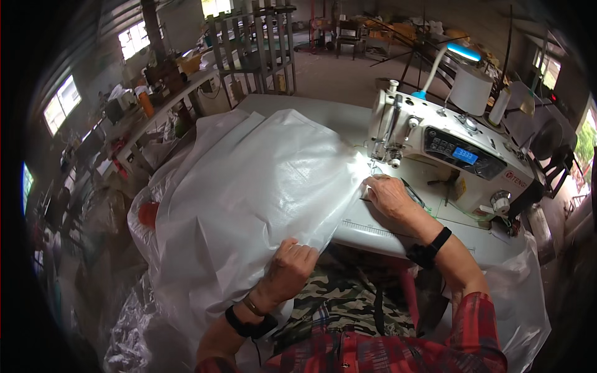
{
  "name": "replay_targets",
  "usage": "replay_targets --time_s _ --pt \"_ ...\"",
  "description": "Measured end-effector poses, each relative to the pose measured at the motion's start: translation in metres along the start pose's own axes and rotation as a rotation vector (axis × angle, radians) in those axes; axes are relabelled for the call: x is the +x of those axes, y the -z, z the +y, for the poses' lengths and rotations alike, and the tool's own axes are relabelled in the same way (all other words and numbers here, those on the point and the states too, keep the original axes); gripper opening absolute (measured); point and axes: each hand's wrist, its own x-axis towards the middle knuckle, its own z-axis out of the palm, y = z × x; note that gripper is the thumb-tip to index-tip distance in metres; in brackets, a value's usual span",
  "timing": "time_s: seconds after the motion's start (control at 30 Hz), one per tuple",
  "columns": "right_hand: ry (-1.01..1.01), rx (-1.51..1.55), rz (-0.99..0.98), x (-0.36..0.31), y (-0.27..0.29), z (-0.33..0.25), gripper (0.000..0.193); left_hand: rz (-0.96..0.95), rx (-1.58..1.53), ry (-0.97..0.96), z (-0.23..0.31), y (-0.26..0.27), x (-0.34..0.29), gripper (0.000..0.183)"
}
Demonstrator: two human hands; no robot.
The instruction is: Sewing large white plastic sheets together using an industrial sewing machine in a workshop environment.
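Head view has the white sheet (249, 180) draped over the bench (385, 244), left hand (289, 268) pinching its near edge, right hand (390, 198) gripping it near the machine (404, 133); seaming, I'd judge, so next feed needs even tension.

In the background, a tall metal frame (259, 45) is seen standing on the floor (323, 71). At the left, a long tabletop (198, 79) is crowded with clutter, an orange container (146, 104) among it. Bright windows (62, 104) are set beyond. Yellowish bundles (405, 30) are heaped at the back; greenery (586, 146) is glimpsed at the right edge.
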Motion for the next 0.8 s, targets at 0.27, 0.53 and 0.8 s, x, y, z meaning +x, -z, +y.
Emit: replay_targets --time_s 0.27,0.53,0.8 --pt "0.265 0.233 -0.236 -0.002 0.007 -0.049 0.023 0.038 -0.019 0.010 -0.006 0.009 0.002 0.004" --pt "0.194 -0.262 -0.294 0.019 0.027 -0.006 0.012 0.031 -0.029 0.006 -0.010 0.010 -0.002 0.005" --pt "0.330 -0.076 0.074 0.015 0.015 0.015 0.012 0.017 -0.019 0.035 -0.005 0.006 -0.003 0.003"
